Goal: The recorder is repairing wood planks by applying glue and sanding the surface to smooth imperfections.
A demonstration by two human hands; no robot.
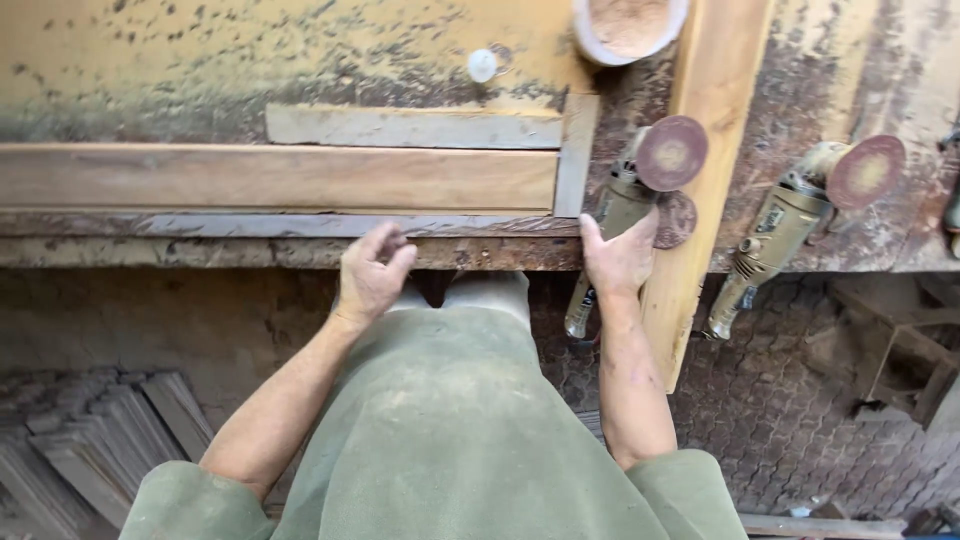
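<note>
My left hand is loosely curled and empty, hovering at the front edge of the counter, just below the long wooden board. My right hand is open with spread fingers, touching the body of the nearer angle grinder, which lies beside a slanted plank.

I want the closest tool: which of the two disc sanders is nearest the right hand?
The left sander, whose body lies right beside the right hand. The other sander lies beyond the angled plank.
</note>
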